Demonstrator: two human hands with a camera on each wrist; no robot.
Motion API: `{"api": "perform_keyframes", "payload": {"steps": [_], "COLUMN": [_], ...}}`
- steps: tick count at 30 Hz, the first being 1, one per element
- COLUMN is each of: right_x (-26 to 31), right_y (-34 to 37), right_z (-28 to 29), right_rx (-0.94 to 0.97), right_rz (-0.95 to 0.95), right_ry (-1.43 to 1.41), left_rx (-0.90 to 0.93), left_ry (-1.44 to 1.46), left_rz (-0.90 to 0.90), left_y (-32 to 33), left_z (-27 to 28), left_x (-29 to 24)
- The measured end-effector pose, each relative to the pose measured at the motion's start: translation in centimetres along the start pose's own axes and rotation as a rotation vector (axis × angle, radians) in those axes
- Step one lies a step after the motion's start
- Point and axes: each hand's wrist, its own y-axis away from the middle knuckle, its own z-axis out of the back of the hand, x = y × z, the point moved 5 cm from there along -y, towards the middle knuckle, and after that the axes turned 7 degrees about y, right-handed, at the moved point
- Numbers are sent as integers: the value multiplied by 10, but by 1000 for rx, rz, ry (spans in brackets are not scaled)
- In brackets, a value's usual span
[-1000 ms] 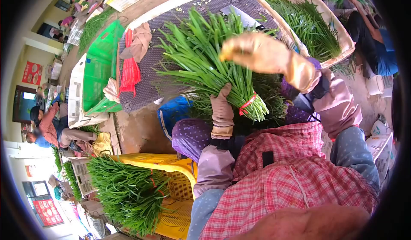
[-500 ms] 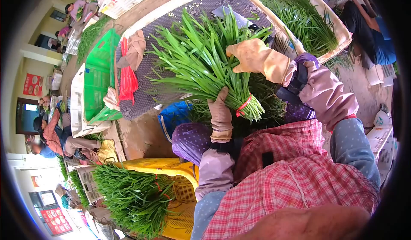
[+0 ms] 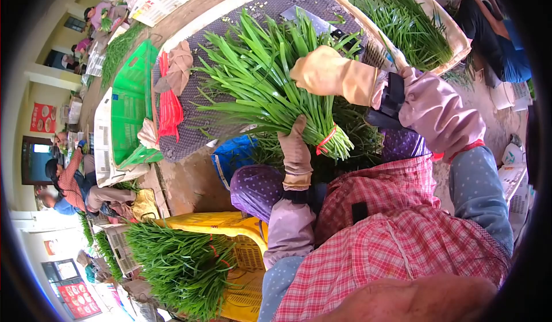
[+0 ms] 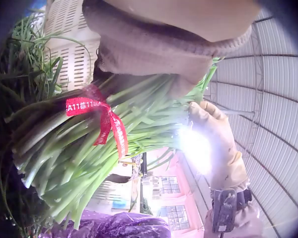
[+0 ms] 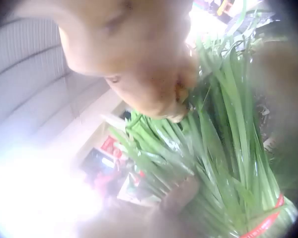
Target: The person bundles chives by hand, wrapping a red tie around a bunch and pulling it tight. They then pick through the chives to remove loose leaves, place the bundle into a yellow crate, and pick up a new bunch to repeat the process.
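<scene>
A bunch of garlic chives (image 3: 270,86), bound near its stem ends by a red printed tie (image 4: 109,116), lies tilted across the front of the work surface. My left hand (image 3: 296,155), in a brownish glove, grips it from below, just above the tie, with the thumb over the stems. Higher up, my right hand (image 3: 333,76), in a yellowish rubber glove, has its fingers curled at the leaves and pinches some of them; its fingertips (image 5: 176,111) meet the green blades. Behind the leaves, a wide knife blade (image 3: 307,17) rests on the surface.
The dark textured mat (image 3: 190,46) bears red ties (image 3: 171,109) and a brown cloth (image 3: 180,63). Loose chives fill a pale crate (image 3: 460,40) at the right. A yellow crate (image 3: 247,290) with tied bunches stands lower left, a green crate (image 3: 129,109) beyond. Other people sit farther off.
My right hand has come from above the bunch down onto its leaves, then shifted slightly left with its fingers curled in. The left hand keeps its grip on the bunch.
</scene>
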Motion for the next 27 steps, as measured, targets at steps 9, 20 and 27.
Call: {"api": "perform_keyframes", "payload": {"steps": [9, 20, 27], "right_x": [-9, 14, 14], "right_y": [117, 57, 54], "right_z": [3, -50, -32], "right_rx": [234, -126, -173], "right_rz": [3, -536, -554], "right_ry": [-1651, -898, -863], "left_rx": [-20, 169, 119], "left_ry": [189, 343, 159], "left_rz": [123, 308, 68], "left_y": [0, 1, 21], "left_z": [-4, -6, -19], "left_x": [-8, 4, -19]}}
